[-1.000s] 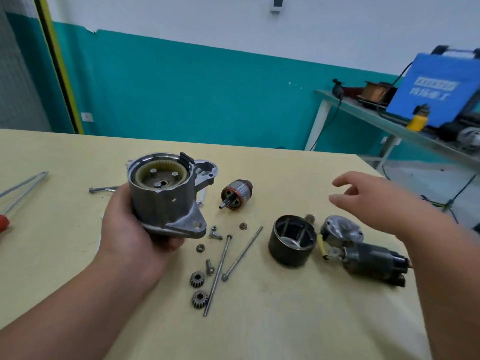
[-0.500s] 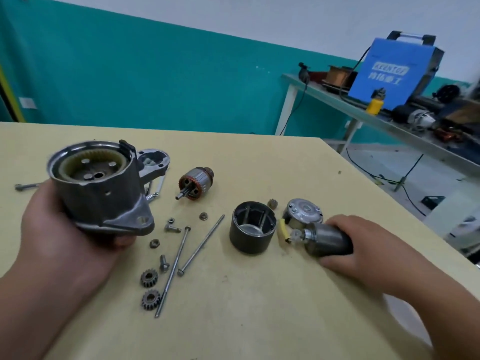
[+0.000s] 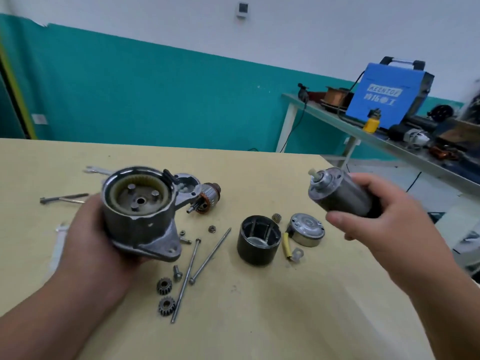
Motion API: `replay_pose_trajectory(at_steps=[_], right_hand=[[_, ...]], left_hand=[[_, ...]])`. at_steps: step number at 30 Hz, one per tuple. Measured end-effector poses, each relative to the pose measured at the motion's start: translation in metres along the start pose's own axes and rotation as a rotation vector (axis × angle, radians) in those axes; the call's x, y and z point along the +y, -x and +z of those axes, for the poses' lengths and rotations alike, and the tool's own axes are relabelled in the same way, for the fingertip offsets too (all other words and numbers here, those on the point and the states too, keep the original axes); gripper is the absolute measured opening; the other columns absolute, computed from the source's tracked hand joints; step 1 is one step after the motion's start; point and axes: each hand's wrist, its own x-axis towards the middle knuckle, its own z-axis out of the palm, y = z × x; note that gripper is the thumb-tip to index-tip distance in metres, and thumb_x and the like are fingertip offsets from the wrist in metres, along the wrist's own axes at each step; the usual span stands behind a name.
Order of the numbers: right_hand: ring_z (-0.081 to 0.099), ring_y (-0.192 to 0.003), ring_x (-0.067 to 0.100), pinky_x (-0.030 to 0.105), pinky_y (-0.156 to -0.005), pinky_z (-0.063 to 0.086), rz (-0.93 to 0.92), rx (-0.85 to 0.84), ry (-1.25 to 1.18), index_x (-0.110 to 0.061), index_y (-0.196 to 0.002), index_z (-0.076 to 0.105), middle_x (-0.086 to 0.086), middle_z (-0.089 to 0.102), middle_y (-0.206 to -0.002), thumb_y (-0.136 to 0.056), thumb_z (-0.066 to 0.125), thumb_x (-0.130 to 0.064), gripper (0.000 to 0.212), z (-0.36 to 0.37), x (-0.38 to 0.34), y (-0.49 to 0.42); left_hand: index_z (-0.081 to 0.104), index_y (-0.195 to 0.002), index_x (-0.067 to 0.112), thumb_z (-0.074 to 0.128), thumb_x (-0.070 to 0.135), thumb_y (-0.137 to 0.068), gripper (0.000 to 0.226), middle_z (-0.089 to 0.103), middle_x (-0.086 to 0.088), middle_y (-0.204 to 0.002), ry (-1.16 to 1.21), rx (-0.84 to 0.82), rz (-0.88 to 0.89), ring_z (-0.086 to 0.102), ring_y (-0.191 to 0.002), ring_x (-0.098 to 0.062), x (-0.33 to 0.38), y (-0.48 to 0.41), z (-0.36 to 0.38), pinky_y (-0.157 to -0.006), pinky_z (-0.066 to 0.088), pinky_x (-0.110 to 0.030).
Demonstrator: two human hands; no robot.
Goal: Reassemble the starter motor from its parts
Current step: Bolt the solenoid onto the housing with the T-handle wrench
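Left hand (image 3: 85, 245) gripping housing (image 3: 140, 216), gears facing me; right hand (image 3: 384, 216) wrapping solenoid (image 3: 342, 196), plunger aiming housingward, likely for fitting.

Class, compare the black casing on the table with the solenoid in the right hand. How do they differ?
The casing stands upright on the table; the solenoid is tilted in the right hand. The casing is open-topped, hollow; the solenoid's end is capped. Both are dark.
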Motion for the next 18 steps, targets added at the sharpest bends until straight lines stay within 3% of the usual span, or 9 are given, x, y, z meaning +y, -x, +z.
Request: replay_pose_trajectory(at_steps=[2, 5, 6, 10, 14, 16, 18], right_hand=[[0.069, -0.074, 0.009, 0.041, -0.065, 0.059, -0.089, -0.02, 0.018, -0.052, -0.117, 0.065, -0.021, 0.069, -0.099, -0.052, 0.078, -0.067, 0.067, 0.011, -0.025, -0.006], [0.065, -0.082, -0.011, 0.013, -0.056, 0.048, -0.219, -0.112, 0.145, -0.059, -0.108, 0.059, -0.039, 0.062, -0.102, -0.058, 0.08, -0.069, 0.055, 0.031, -0.065, -0.016], [0.063, -0.085, -0.012, 0.012, -0.056, 0.045, -0.249, -0.147, 0.185, -0.057, -0.107, 0.059, -0.039, 0.061, -0.102, -0.059, 0.079, -0.067, 0.053, 0.037, -0.076, -0.02], [0.056, -0.087, -0.007, 0.022, -0.063, 0.043, -0.325, -0.267, 0.41, -0.047, -0.104, 0.06, -0.026, 0.063, -0.091, -0.066, 0.079, -0.059, 0.045, 0.06, -0.092, -0.043], [0.056, -0.08, 0.001, 0.031, -0.069, 0.051, -0.39, -0.322, 0.636, -0.047, -0.103, 0.053, -0.021, 0.057, -0.091, -0.074, 0.08, -0.055, 0.04, 0.071, -0.094, -0.051], [0.056, -0.08, 0.004, 0.031, -0.069, 0.052, -0.415, -0.324, 0.7, -0.049, -0.104, 0.05, -0.019, 0.053, -0.096, -0.075, 0.077, -0.056, 0.04, 0.075, -0.095, -0.05], [0.055, -0.079, 0.008, 0.031, -0.066, 0.051, -0.437, -0.316, 0.744, -0.049, -0.108, 0.049, -0.016, 0.048, -0.101, -0.076, 0.076, -0.056, 0.042, 0.077, -0.098, -0.05]], left_hand=[[0.087, -0.099, 0.022, 0.061, 0.038, -0.097, 0.03, 0.082, -0.001, -0.109, -0.042, -0.039, 0.017, 0.08, -0.096, -0.02, 0.004, 0.008, 0.011, -0.078, 0.066, -0.037], [0.082, -0.091, 0.022, 0.054, 0.034, -0.103, 0.033, 0.08, -0.002, -0.097, -0.125, -0.041, 0.047, 0.078, -0.087, -0.018, 0.004, 0.012, 0.01, -0.074, 0.065, -0.031], [0.082, -0.088, 0.023, 0.056, 0.036, -0.102, 0.033, 0.078, -0.002, -0.094, -0.154, -0.05, 0.062, 0.077, -0.086, -0.017, 0.004, 0.013, 0.01, -0.072, 0.064, -0.031], [0.079, -0.076, 0.029, 0.05, 0.046, -0.098, 0.04, 0.074, 0.005, -0.082, -0.283, -0.131, 0.107, 0.072, -0.08, -0.014, 0.002, 0.013, 0.005, -0.078, 0.052, -0.039], [0.078, -0.091, 0.027, 0.058, 0.059, -0.09, 0.038, 0.078, -0.002, -0.094, -0.326, -0.076, 0.137, 0.076, -0.092, -0.022, 0.001, 0.016, 0.007, -0.087, 0.055, -0.048], [0.077, -0.104, 0.02, 0.058, 0.065, -0.081, 0.054, 0.079, -0.006, -0.1, -0.352, -0.068, 0.161, 0.077, -0.093, -0.023, 0.0, 0.018, 0.009, -0.08, 0.057, -0.042], [0.079, -0.099, 0.021, 0.058, 0.064, -0.08, 0.052, 0.08, -0.005, -0.094, -0.368, -0.087, 0.185, 0.078, -0.083, -0.017, -0.001, 0.019, 0.01, -0.064, 0.06, -0.03]])
